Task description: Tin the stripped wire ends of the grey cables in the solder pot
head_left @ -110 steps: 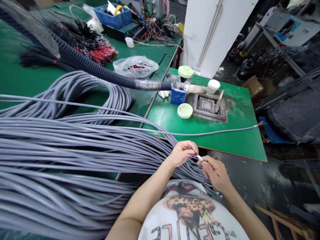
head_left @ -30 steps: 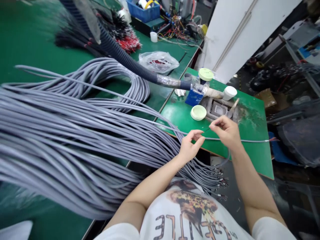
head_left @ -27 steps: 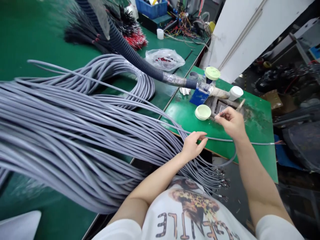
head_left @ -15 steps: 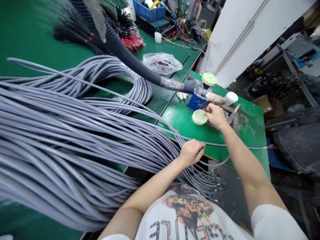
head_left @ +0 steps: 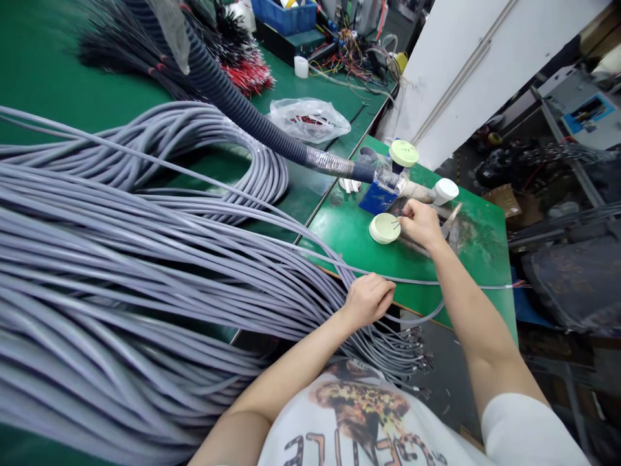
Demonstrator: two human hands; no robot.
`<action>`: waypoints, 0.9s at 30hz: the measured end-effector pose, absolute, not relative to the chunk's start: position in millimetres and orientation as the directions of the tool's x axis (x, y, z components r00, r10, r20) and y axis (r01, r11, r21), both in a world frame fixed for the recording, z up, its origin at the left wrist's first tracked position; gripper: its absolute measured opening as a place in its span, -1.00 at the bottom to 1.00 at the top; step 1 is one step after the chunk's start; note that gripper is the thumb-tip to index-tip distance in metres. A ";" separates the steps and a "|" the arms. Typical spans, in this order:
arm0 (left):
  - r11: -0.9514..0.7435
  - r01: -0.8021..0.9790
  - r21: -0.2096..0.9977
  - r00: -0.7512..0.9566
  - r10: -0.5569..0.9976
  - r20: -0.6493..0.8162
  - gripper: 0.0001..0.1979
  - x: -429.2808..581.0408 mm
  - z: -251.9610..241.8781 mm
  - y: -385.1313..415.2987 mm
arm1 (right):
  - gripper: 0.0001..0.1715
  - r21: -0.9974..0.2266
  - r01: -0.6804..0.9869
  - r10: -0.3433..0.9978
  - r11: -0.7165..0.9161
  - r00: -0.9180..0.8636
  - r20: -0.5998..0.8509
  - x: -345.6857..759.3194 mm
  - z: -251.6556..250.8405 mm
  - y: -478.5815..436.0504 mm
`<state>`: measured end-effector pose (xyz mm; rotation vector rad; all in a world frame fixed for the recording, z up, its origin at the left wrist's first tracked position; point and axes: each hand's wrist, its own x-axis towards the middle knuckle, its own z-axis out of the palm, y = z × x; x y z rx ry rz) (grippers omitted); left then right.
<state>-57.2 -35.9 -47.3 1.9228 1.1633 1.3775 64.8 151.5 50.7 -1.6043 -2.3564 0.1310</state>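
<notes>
Head view, left and lower frame: grey cable bundle, beside green tabletop. Left hand: fingers curled shut on cables at the tabletop edge. Right hand: fingers pinching thin wires just above pale green lid.

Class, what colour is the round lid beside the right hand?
The round lid is pale green, clearest in the head view.

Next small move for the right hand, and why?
Probably draw the thin dark wire ends back off the pale green lid: they stick out from the right hand right over it, while the left hand is at the grey cable.
</notes>
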 end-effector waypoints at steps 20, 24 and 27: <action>-0.560 0.423 0.712 0.125 0.814 0.567 -0.80 -54.5 -53.4 -35.6 | -0.89 -0.169 0.984 0.980 -0.048 0.079 0.183 171.2 24.5 196.1; -0.559 0.411 0.720 0.126 0.817 0.563 -0.80 -54.8 -52.9 -35.7 | -0.91 -0.163 0.986 0.982 -0.045 0.074 0.171 169.3 21.7 197.7; -0.559 0.401 0.726 0.125 0.819 0.561 -0.79 -55.0 -53.5 -35.8 | -0.91 -0.165 0.985 0.983 -0.040 0.069 0.171 167.4 20.3 197.8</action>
